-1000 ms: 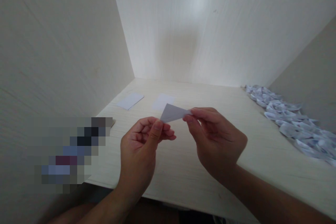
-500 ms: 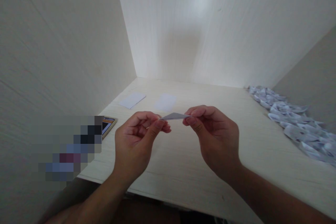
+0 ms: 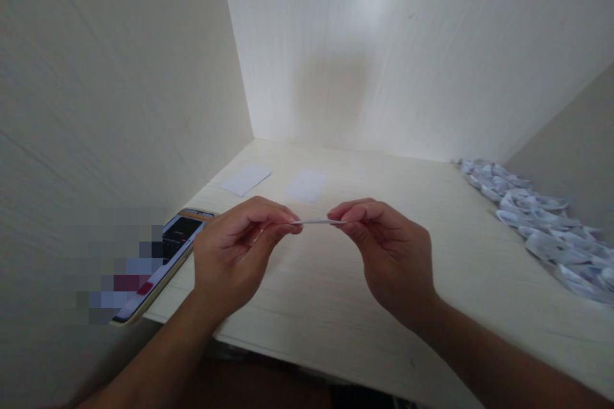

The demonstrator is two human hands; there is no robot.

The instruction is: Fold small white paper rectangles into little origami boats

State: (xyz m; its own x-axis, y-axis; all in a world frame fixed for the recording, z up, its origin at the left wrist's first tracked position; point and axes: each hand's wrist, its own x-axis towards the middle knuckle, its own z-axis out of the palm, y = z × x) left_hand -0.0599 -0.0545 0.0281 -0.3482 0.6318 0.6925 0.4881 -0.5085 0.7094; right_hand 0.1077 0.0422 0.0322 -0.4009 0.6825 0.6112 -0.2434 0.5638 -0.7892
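Observation:
A small folded piece of white paper (image 3: 317, 222) is stretched between my two hands above the desk, seen nearly edge-on as a thin strip. Its left end is pinched between the thumb and fingers of my left hand (image 3: 240, 252). My right hand (image 3: 396, 255) pinches the other end the same way. Beyond my hands, two flat white paper pieces lie on the desk, one at the left (image 3: 247, 180) and one nearer the middle (image 3: 306, 185).
A phone (image 3: 180, 243), partly blurred out, rests at the desk's left edge beside my left forearm. Many folded white papers (image 3: 542, 217) form a long pile along the right side. Pale panels (image 3: 336, 45) enclose the desk (image 3: 311, 319) at the back and sides.
The folded paper has tilted from a visible flat triangle to a thin edge. My left hand has shifted slightly left, with its fingers more closed. More of the phone shows.

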